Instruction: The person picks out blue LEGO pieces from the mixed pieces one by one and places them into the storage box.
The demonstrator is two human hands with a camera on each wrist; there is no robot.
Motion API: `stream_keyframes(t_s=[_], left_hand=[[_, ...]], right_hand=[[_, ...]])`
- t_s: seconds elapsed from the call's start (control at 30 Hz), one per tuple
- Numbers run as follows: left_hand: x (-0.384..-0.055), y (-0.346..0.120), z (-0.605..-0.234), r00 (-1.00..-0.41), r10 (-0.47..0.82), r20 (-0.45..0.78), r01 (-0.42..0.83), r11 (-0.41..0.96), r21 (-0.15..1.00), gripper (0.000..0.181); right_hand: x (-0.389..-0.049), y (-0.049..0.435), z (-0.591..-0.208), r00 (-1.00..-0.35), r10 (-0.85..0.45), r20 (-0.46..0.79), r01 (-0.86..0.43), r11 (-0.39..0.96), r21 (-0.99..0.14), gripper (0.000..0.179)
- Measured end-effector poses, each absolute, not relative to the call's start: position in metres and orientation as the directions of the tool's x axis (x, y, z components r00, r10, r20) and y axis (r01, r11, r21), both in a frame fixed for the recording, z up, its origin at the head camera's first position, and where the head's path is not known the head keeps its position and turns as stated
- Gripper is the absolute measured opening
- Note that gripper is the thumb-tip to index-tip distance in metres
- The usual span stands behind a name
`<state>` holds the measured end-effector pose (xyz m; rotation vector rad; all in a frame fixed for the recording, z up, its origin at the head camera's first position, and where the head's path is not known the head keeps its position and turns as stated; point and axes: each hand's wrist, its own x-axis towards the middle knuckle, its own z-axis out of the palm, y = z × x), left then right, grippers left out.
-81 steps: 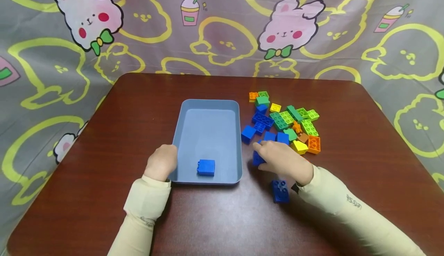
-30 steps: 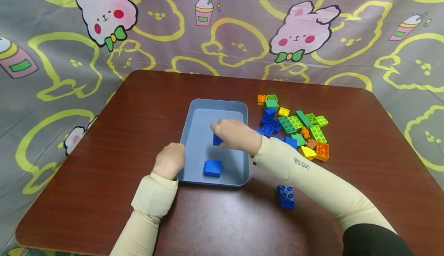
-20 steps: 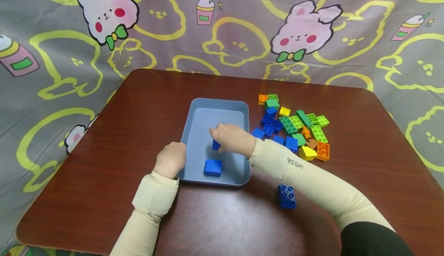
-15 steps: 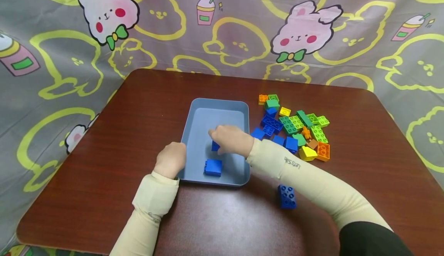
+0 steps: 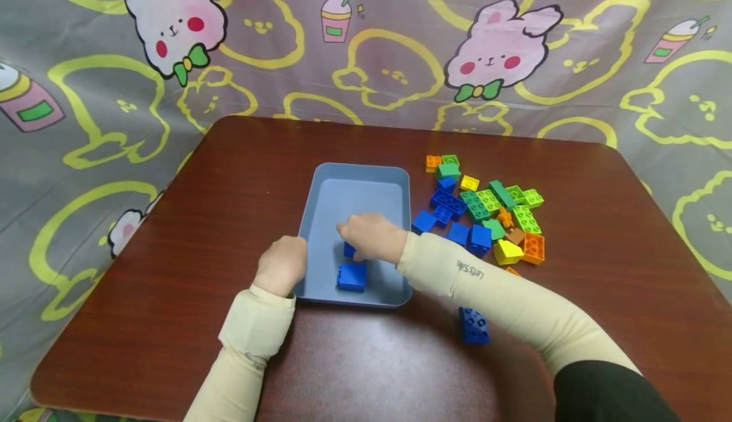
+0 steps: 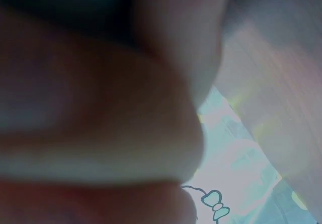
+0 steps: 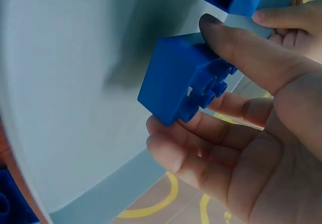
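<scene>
My right hand (image 5: pixel 372 236) is over the blue-grey tray (image 5: pixel 354 196), pinching a blue toy brick (image 7: pixel 168 83) between thumb and fingertips. In the right wrist view its studs face the palm. Just nearer to me, a second blue brick (image 5: pixel 351 277) lies in the tray, its studs pointing left. At the tray's left side my left hand (image 5: pixel 280 264) grips the rim; the right wrist view catches its thumb on the edge. Blurred fingers (image 6: pixel 100 113) fill most of the left wrist view.
Right of the tray spreads a pile of loose bricks: blue ones (image 5: pixel 448 203), green ones (image 5: pixel 474 204), yellow and orange ones (image 5: pixel 534 248). One dark blue brick (image 5: pixel 474 325) lies apart, below my right forearm. A patterned cloth (image 5: pixel 394 79) hangs behind the brown table (image 5: pixel 246 180).
My right hand has carried a blue brick from the pile leftward into the tray. Lately it has edged closer to the brick lying there. The left hand keeps its hold on the rim.
</scene>
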<state>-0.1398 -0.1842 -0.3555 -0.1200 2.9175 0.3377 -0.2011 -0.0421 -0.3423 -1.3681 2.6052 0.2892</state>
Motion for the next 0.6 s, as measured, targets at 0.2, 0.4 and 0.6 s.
stream_keyframes(t_s=[0.2, 0.4, 0.6], left_hand=[[-0.1390, -0.1844, -0.3554, -0.975, -0.055, -0.215, -0.104, 0.969, 0.223, 0.024], [-0.1386, -0.1849, -0.3549, -0.976, -0.050, -0.213, -0.099, 0.969, 0.225, 0.023], [-0.1387, -0.1844, -0.3545, -0.977, -0.045, -0.207, -0.092, 0.971, 0.222, 0.022]], right_hand=[[-0.1993, -0.0455, -0.3441, -0.545, -0.797, -0.262, -0.838, 0.526, 0.143, 0.036], [-0.1990, -0.0488, -0.3482, -0.532, -0.798, -0.285, -0.846, 0.483, 0.228, 0.036], [-0.1991, -0.0510, -0.3505, -0.539, -0.780, -0.318, -0.840, 0.469, 0.272, 0.035]])
